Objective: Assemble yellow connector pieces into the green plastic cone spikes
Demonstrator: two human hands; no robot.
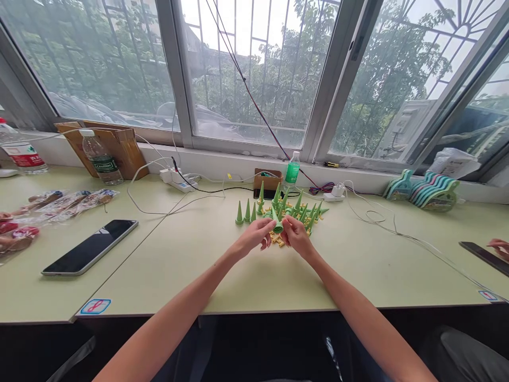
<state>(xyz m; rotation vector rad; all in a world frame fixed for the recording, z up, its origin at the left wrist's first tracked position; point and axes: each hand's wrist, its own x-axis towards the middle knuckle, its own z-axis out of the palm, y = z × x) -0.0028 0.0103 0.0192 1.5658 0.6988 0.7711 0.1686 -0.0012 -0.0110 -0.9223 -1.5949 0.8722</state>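
Observation:
Over the middle of the table, a green cone (pixel 277 225) is tilted with its wide end toward me. The fingers of my left hand (pixel 258 233) are closed on its left side. On its right side, my right hand (pixel 296 236) pinches at the rim; whether a small piece is between those fingers is hidden. Just beyond my hands lies a pile of green cones (pixel 304 215) mixed with small yellow pieces (pixel 277 240). Several green cones (pixel 239 213) stand upright at the left of the pile.
Behind the pile are a green-labelled bottle (pixel 292 171) and a small brown box (pixel 268 183). A phone (pixel 91 246) and bagged items (pixel 66 206) lie left. White cables (pixel 392 231) cross the right side. Another person's hand (pixel 500 247) touches a phone (pixel 483 257) at far right.

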